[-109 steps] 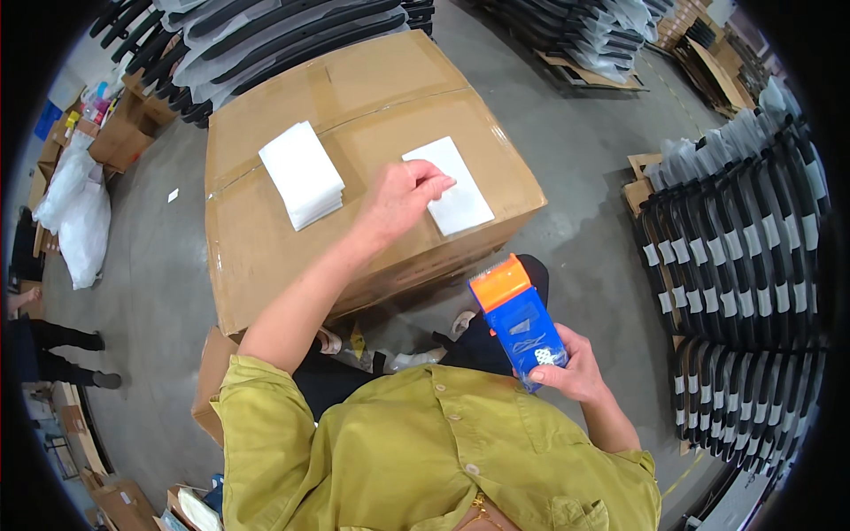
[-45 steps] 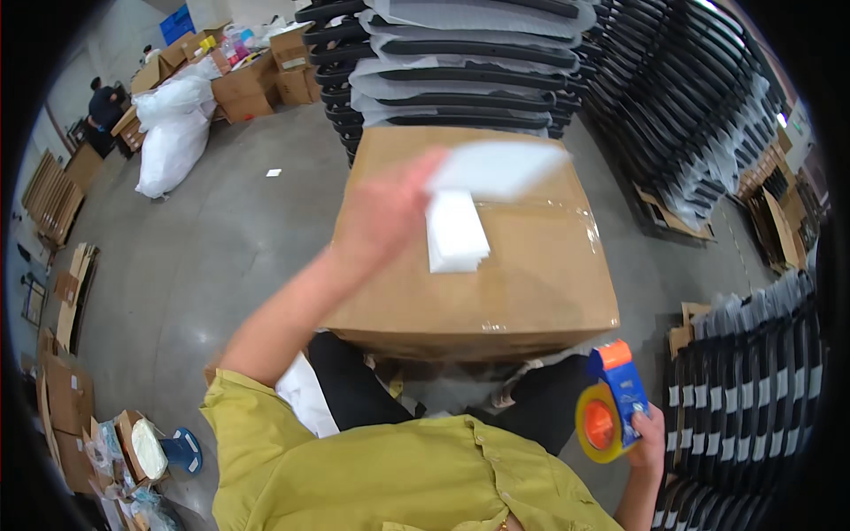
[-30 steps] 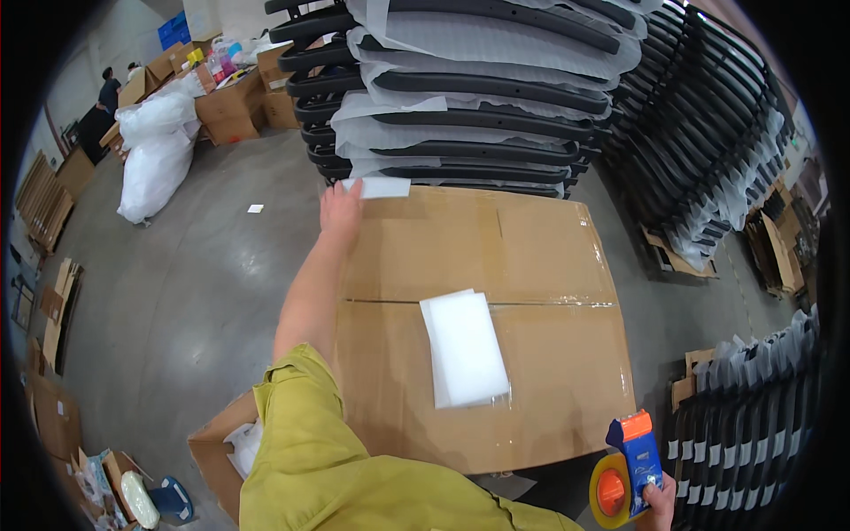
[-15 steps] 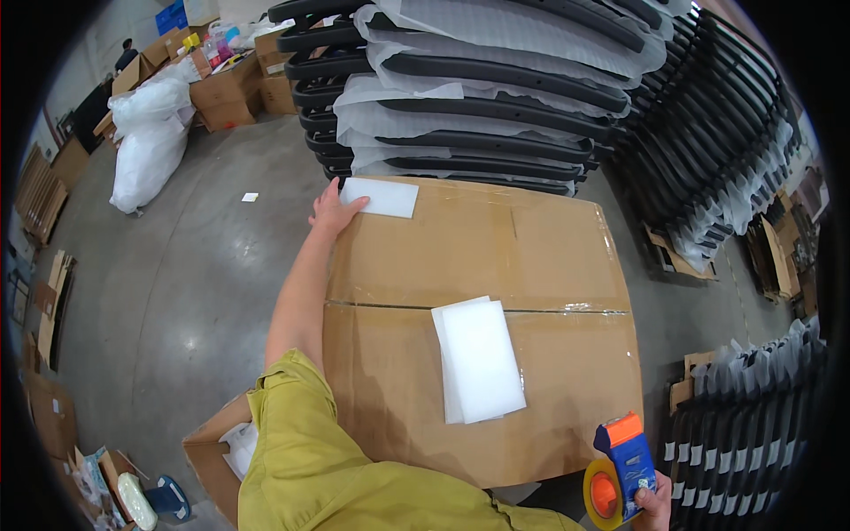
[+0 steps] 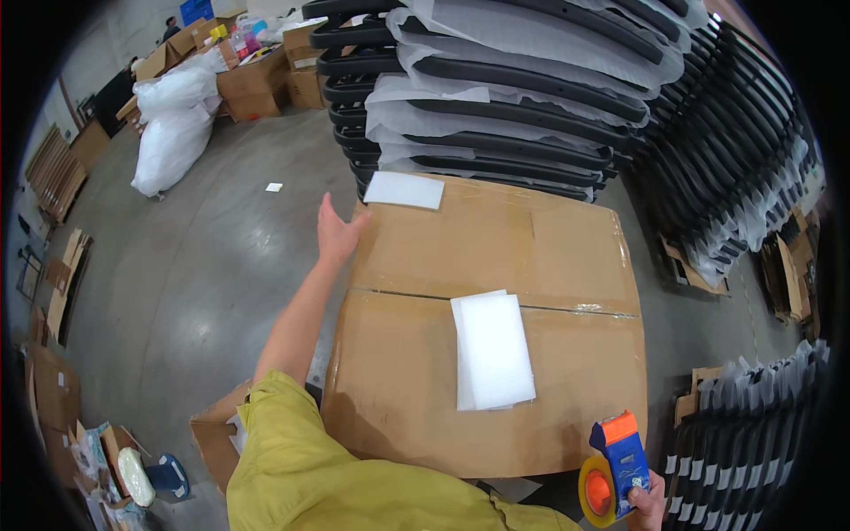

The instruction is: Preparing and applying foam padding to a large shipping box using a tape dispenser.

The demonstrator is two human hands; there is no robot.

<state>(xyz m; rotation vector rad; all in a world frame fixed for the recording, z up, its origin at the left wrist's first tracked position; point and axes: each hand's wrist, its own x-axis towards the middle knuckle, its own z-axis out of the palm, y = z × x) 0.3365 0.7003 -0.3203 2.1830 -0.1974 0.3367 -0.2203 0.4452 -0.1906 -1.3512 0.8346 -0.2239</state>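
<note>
A large brown cardboard box lies in front of me, taped shut along its middle seam. A white foam sheet lies on its far left corner. A bigger stack of white foam sheets rests near the box's middle. My left hand is stretched out with fingers apart at the box's left edge, just short of the far sheet, holding nothing. My right hand is low at the bottom right, gripping an orange and blue tape dispenser beside the box's near corner.
Black curved parts wrapped in white foam are stacked right behind the box, and more rows stand on the right. White bags and cardboard boxes sit far left on the grey concrete floor. An open carton is near my left side.
My left hand carried a white sheet to the box's far left corner, let it go, and has drawn back to the box's left edge. The tape dispenser stays low on the right.
</note>
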